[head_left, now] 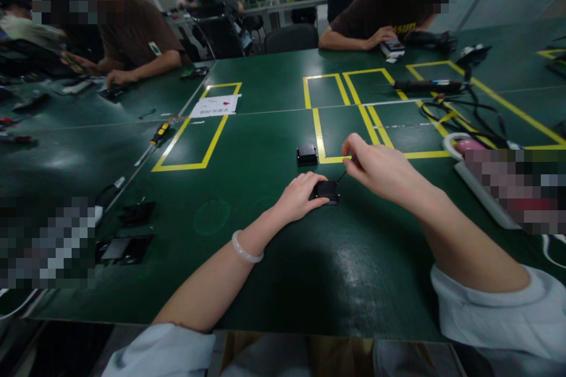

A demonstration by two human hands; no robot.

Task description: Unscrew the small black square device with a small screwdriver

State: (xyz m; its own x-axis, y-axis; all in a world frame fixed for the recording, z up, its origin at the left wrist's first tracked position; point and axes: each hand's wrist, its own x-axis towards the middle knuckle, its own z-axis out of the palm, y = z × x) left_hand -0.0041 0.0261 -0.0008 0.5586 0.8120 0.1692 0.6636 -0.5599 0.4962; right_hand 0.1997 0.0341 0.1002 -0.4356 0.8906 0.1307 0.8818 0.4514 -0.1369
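In the head view a small black box-shaped part (pixel 328 189) lies on the green table, just right of the middle. My left hand (pixel 301 195) grips it from the left, fingers along its far side and thumb at its near side. Above and to the right, my right hand (pixel 363 160) pinches a thin dark rod (pixel 341 177) that slants down to the part's far right corner. Whether its tip touches the part I cannot make out, and its upper end is hidden in my fingers. A similar black part (pixel 306 155) sits just beyond, touched by neither hand.
Yellow tape outlines (pixel 333 160) mark the green table (pixel 265 283). To the left are a yellow-black screwdriver (pixel 160 133), a white paper sheet (pixel 216 106) and black parts (pixel 124 248). Cables (pixel 475 112) and a dark tool (pixel 427 86) lie right. Two people work across the table.
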